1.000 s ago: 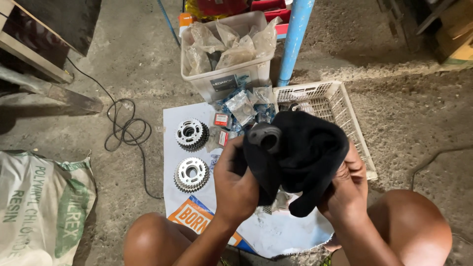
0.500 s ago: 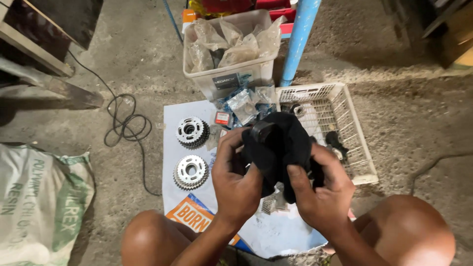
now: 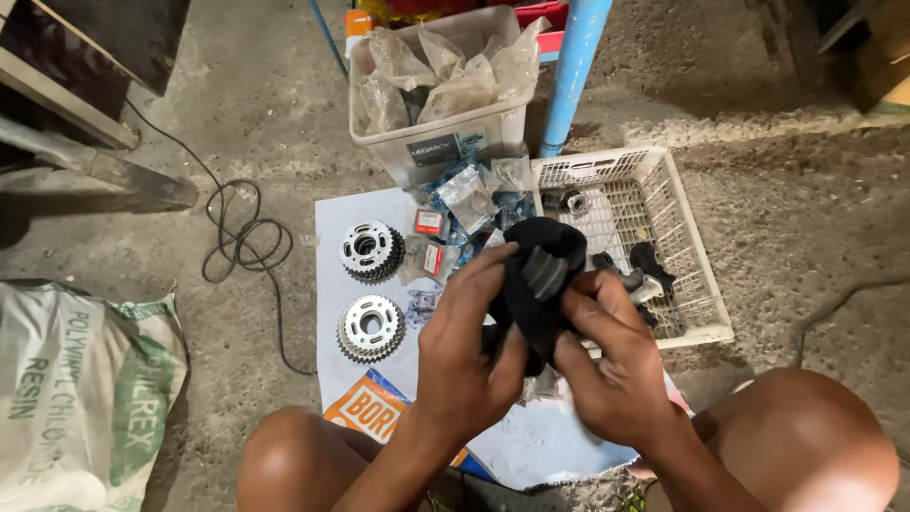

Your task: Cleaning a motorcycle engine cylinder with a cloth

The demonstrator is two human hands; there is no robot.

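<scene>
Seen from the head camera, the person is crouching over a white sheet (image 3: 332, 223) spread on the concrete floor, and both hands are working a black cloth (image 3: 531, 284) just above it. The left hand (image 3: 469, 356) is closing around the lower left of the cloth, thumb pressing into the fabric, while the right hand (image 3: 607, 365) is gripping the right side with its fingers curling over a small round grey part (image 3: 545, 272) that is peeking out of the folds. A second ago the cloth was hanging open and loose, held wide between the hands; half a second ago it was already being drawn in, and now it is being bunched tightly around the part, so the work looks to be moving from unfolding the cloth to rubbing or wiping the piece inside it. Two toothed sprockets (image 3: 372, 250) are lying on the sheet to the left of the hands, one above the other, near some small packets (image 3: 431, 223). A white plastic basket (image 3: 701, 313) holding a few dark parts is sitting just right of the cloth, and a clear tub (image 3: 431, 142) stuffed with plastic bags is standing beyond it beside a blue pole (image 3: 578, 71). A printed sack (image 3: 76, 398) is lying at the far left.
</scene>
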